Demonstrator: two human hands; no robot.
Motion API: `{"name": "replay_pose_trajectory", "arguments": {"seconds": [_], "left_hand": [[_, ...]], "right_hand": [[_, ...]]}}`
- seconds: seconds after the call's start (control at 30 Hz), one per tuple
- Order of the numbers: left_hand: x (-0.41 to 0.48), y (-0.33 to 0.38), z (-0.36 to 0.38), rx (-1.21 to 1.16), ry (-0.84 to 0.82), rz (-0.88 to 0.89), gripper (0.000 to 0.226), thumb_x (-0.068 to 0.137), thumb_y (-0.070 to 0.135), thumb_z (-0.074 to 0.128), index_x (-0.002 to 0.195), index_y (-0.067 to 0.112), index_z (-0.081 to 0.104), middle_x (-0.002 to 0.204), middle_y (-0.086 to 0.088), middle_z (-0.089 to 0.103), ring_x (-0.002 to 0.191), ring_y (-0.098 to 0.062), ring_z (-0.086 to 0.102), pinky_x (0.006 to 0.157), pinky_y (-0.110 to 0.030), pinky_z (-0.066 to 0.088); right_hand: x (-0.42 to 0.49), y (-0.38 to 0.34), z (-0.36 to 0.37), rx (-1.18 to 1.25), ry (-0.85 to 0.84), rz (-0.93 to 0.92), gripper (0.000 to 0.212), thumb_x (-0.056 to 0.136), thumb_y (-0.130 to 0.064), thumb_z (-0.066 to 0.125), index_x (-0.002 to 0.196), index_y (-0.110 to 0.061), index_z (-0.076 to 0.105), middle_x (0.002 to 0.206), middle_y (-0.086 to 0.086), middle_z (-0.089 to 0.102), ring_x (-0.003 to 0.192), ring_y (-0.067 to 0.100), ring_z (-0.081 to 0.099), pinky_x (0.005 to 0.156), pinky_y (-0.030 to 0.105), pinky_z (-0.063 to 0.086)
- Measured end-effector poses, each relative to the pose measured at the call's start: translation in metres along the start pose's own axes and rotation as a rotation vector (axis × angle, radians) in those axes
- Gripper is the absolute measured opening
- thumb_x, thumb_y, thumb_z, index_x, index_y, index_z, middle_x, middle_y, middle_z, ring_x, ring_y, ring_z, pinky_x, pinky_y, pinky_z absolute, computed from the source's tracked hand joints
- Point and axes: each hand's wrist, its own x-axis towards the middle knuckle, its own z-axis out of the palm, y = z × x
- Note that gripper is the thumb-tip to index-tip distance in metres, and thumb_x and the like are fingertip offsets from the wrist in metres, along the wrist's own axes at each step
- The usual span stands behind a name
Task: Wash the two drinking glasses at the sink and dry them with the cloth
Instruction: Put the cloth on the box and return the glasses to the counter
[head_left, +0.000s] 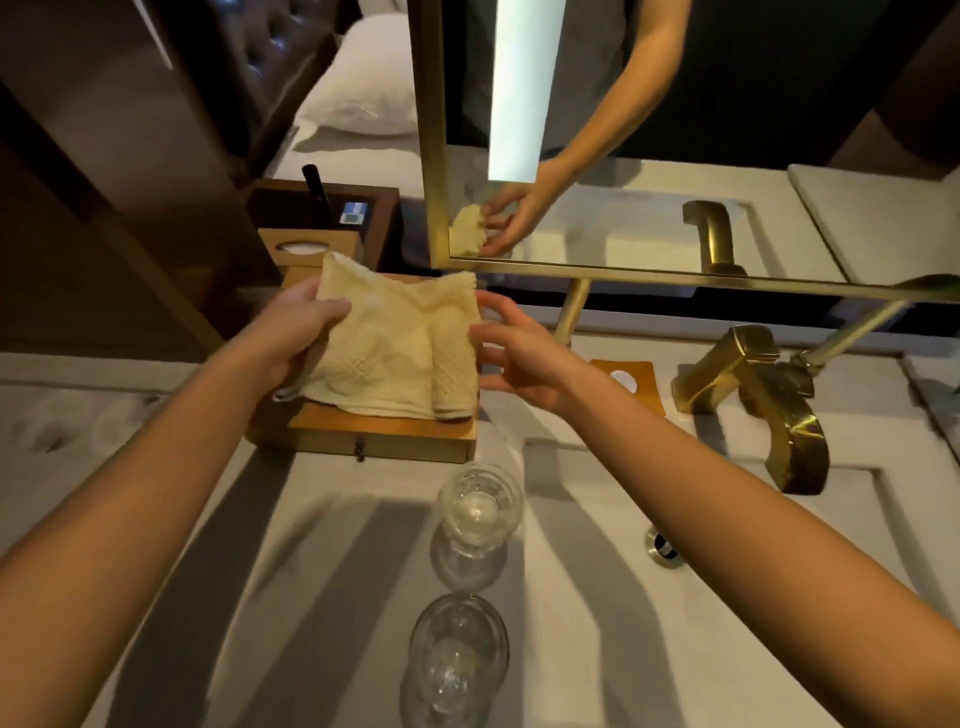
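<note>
Glass: two drinking glasses (470, 566) upright, empty | left hand (296, 332) grips cloth (400, 343)

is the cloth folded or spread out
Folded: the cream cloth shows doubled layers and a rolled edge at its lower right, gripped by the left hand.

White counter (156, 426) carries a wooden box (363, 441) — two glasses (475, 506) (457, 654).

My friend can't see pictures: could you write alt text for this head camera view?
A person's left hand grips a pale yellow waffle-weave cloth over a wooden box, right hand open beside it. Two clear drinking glasses stand near a white sink.
</note>
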Motion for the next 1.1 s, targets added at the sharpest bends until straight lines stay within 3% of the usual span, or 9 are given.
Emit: {"name": "replay_pose_trajectory", "arguments": {"seconds": [0.1,0.17,0.23,0.3,0.4,0.67,0.77,0.93,1.1], "left_hand": [[0.022,-0.009,0.007,0.184,0.12,0.118,0.054,0.095,0.021,0.05,0.143,0.031,0.029,0.147,-0.002,0.037,0.129,-0.025,0.041,0.093,-0.039,0.041],[0.021,-0.026,0.01,0.376,0.164,0.297,0.058,0.094,0.024,0.052,0.145,0.033,0.026,0.153,-0.001,0.026,0.139,-0.024,0.027,0.106,-0.046,0.033],[0.022,-0.049,0.014,0.642,0.085,0.402,0.058,0.095,0.031,0.048,0.147,0.032,0.022,0.159,0.002,0.013,0.146,-0.022,0.009,0.116,-0.053,0.013],[0.026,-0.07,0.016,0.881,0.043,0.373,0.057,0.097,0.04,0.038,0.149,0.033,0.015,0.161,0.004,0.001,0.147,-0.02,-0.004,0.117,-0.054,-0.002],[0.03,-0.082,0.019,0.998,0.076,0.348,0.058,0.098,0.047,0.028,0.15,0.034,0.007,0.161,0.005,-0.007,0.147,-0.017,-0.009,0.116,-0.054,-0.008],[0.015,-0.086,0.027,1.008,0.175,0.359,0.057,0.099,0.044,0.027,0.151,0.028,0.01,0.161,0.001,-0.003,0.147,-0.018,-0.006,0.114,-0.055,-0.01],[0.0,-0.088,0.026,0.909,0.231,0.418,0.056,0.097,0.036,0.039,0.149,0.021,0.022,0.16,-0.002,0.009,0.148,-0.019,0.002,0.115,-0.054,-0.006],[-0.043,-0.118,0.02,0.828,0.306,0.446,0.057,0.093,0.026,0.052,0.145,0.018,0.031,0.158,-0.003,0.019,0.147,-0.02,0.008,0.118,-0.052,0.002],[-0.101,-0.153,0.034,0.647,0.318,0.374,0.055,0.093,0.031,0.052,0.144,0.022,0.034,0.157,-0.002,0.022,0.146,-0.02,0.013,0.118,-0.047,0.013]], "right_hand": [[0.013,-0.001,0.003,-0.258,0.092,-0.1,0.056,0.096,-0.009,0.053,0.145,-0.025,0.032,0.136,0.008,0.05,0.111,0.02,0.057,0.09,0.038,0.052],[0.018,0.008,0.004,-0.557,0.156,-0.277,0.06,0.095,-0.013,0.055,0.148,-0.02,0.027,0.151,0.009,0.033,0.129,0.022,0.043,0.104,0.036,0.041],[0.023,0.026,0.003,-0.858,0.104,-0.398,0.063,0.092,-0.024,0.055,0.149,-0.018,0.027,0.157,0.011,0.023,0.142,0.03,0.026,0.115,0.048,0.028],[0.025,0.046,0.002,-1.117,0.052,-0.379,0.065,0.092,-0.033,0.05,0.15,-0.019,0.025,0.16,0.011,0.016,0.146,0.036,0.012,0.116,0.056,0.022],[0.021,0.062,0.002,-1.29,0.1,-0.369,0.062,0.1,-0.034,0.043,0.154,-0.019,0.016,0.164,0.005,0.001,0.149,0.031,-0.005,0.118,0.055,0.017],[0.014,0.055,0.003,-1.302,0.056,-0.351,0.063,0.099,-0.032,0.046,0.154,-0.017,0.017,0.164,0.009,0.002,0.15,0.032,-0.003,0.118,0.053,0.016],[0.003,0.062,-0.003,-1.082,0.077,-0.428,0.06,0.095,-0.027,0.052,0.148,-0.01,0.03,0.159,0.018,0.02,0.147,0.033,0.015,0.118,0.048,0.02],[-0.039,0.085,-0.013,-0.796,0.206,-0.44,0.039,0.096,-0.019,0.053,0.134,-0.012,0.047,0.138,0.008,0.049,0.125,0.02,0.048,0.102,0.045,0.045],[-0.079,0.11,-0.025,-0.726,0.032,-0.301,0.046,0.091,-0.028,0.064,0.132,-0.016,0.047,0.13,0.0,0.054,0.118,0.017,0.052,0.101,0.038,0.047]]}}
